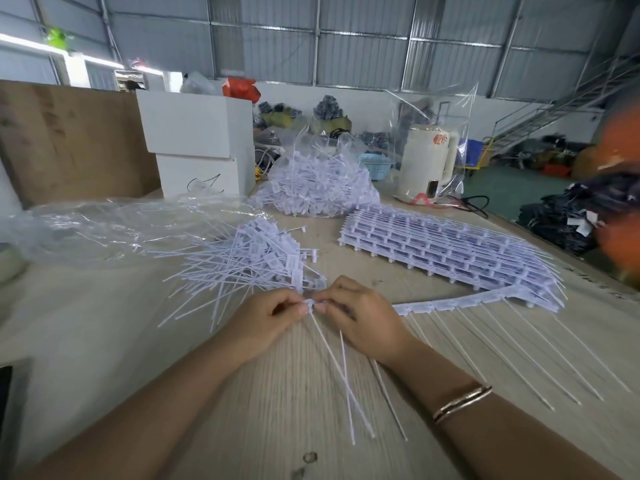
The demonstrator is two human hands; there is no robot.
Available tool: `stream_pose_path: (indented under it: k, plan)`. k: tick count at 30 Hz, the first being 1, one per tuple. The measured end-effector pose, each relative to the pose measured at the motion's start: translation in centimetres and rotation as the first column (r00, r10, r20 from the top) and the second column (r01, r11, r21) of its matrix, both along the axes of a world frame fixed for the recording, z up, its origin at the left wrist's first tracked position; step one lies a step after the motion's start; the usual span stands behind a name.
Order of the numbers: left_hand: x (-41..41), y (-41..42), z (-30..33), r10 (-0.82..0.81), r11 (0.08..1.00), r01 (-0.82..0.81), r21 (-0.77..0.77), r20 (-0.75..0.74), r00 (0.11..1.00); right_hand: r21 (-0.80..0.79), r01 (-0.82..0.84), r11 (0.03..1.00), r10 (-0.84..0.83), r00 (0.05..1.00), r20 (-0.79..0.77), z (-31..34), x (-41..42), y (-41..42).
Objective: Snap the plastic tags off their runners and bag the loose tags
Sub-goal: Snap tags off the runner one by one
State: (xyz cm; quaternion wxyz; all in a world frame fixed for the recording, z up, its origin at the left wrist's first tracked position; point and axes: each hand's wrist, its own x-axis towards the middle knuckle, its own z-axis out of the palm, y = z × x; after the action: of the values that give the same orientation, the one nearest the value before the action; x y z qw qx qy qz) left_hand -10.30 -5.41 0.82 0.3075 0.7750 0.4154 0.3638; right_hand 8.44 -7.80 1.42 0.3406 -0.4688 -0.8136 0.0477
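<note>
Warehouse or small factory packing floor: corrugated metal walls (363, 39) and steel framing enclosing the hall; a metal staircase (554, 109) climbing at the right; heaps of dark bundled goods (568, 216) lying on the green floor (502, 188); white cartons (204, 147), clear plastic bags (114, 223) and stacked moulded tag runners (446, 247) crowding a wood-grain tabletop (277, 393)

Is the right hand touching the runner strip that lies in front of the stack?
Touching. The head view shows the right hand pinching the near end of the runner strip, fingertips meeting the left hand over a tag head.
</note>
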Motion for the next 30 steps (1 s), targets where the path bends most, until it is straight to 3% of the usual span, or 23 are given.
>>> stream_pose_path:
  k: [4,6,12,17,20,24,27,30]
  plan:
    - [0.0,-0.7,0.2,-0.058,0.992,0.062,0.110,-0.044,0.997,-0.051,0.066,0.996,-0.078,0.956,-0.283,0.1,0.6,0.7]
    - [0.1,-1.1,0.3,-0.073,0.986,0.083,0.146,-0.075,0.995,-0.067,0.079,0.995,-0.097,0.939,-0.330,0.2,1.1,0.8]
    - [0.7,-0.7,0.2,0.102,0.960,-0.072,0.269,-0.101,0.990,-0.035,0.001,0.999,-0.008,0.978,-0.209,-0.2,0.0,0.1]
    - [0.6,-0.7,0.5,0.049,0.962,-0.029,0.270,-0.067,0.997,0.043,-0.094,0.995,0.099,0.986,-0.133,-0.1,-1.6,-0.7]
    - [0.3,-0.3,0.5,0.040,0.977,-0.028,0.209,-0.054,0.998,-0.009,-0.063,0.998,0.061,0.986,-0.154,0.6,-0.3,-0.3]
    - [0.1,-0.2,0.2,0.044,0.985,-0.038,0.169,-0.037,0.998,0.010,-0.026,1.000,0.026,1.000,-0.001,0.1,0.8,0.0]
    - [0.0,-0.2,0.4,0.048,0.982,-0.043,0.183,-0.024,0.999,-0.055,-0.003,0.998,0.000,0.999,-0.046,-0.3,0.4,0.3]
    - [0.0,-0.4,0.7,0.093,0.950,-0.075,0.302,-0.046,0.995,-0.151,-0.009,0.989,-0.019,0.983,-0.183,0.0,0.1,0.4]
